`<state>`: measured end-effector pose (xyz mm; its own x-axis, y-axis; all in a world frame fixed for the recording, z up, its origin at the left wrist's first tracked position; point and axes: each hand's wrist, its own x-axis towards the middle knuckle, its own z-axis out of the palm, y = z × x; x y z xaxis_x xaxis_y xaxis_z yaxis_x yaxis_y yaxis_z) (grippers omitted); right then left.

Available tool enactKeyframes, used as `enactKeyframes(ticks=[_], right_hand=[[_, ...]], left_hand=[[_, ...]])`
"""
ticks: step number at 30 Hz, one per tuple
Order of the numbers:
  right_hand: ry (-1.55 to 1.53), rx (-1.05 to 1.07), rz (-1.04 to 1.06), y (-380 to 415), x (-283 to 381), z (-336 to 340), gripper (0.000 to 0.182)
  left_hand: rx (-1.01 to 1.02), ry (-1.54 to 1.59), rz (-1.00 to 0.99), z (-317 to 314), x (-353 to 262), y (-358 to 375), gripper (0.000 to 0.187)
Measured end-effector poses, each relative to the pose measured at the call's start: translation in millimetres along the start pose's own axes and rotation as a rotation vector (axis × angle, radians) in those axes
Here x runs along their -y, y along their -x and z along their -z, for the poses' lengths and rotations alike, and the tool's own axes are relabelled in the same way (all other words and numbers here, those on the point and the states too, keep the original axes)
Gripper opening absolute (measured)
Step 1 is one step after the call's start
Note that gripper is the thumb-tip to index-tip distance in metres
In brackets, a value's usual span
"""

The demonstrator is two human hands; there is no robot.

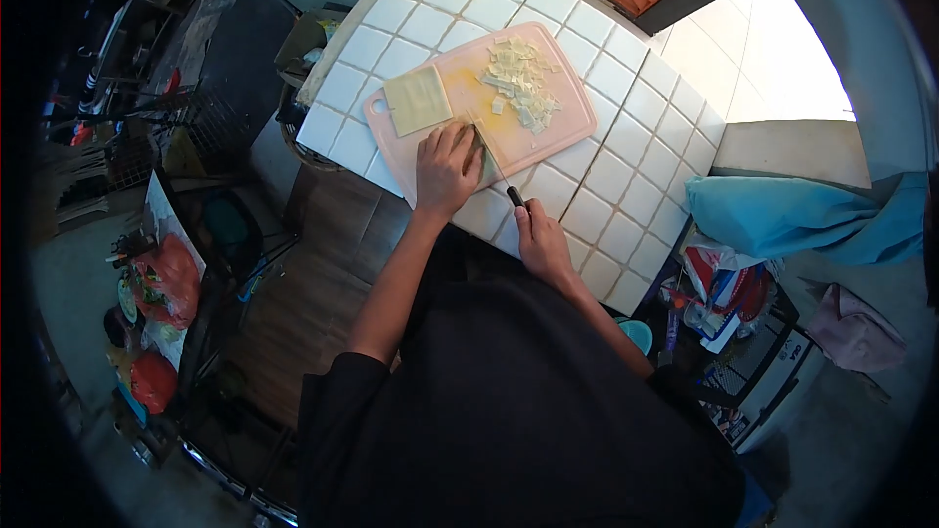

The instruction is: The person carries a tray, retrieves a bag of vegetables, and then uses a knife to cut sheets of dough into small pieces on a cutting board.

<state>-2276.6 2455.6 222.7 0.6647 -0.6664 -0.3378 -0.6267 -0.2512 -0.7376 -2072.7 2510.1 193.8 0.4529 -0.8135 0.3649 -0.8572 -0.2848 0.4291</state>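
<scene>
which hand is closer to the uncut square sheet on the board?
Left. The left hand lies just below the square sheet; the right hand sits farther back, gripping the knife.

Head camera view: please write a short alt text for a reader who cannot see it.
A person cuts on a pink cutting board on a white tiled counter: the right hand holds a knife, and the left hand presses down beside the blade. A pale square slab and a pile of cut pieces lie on the board.
</scene>
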Motion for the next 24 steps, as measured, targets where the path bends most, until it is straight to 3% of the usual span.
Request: enactKeyframes(ticks=[16,24], right_hand=[[0.202,0.063,-0.12,-16.5,37.9,1.5,0.033],[0.203,-0.055,-0.088,4.2,28.5,-14.2,0.032]], left_hand=[[0.046,0.093,0.024,1.2,4.0,2.0,0.039],[0.047,0.121,0.048,0.3,5.6,0.9,0.041]])
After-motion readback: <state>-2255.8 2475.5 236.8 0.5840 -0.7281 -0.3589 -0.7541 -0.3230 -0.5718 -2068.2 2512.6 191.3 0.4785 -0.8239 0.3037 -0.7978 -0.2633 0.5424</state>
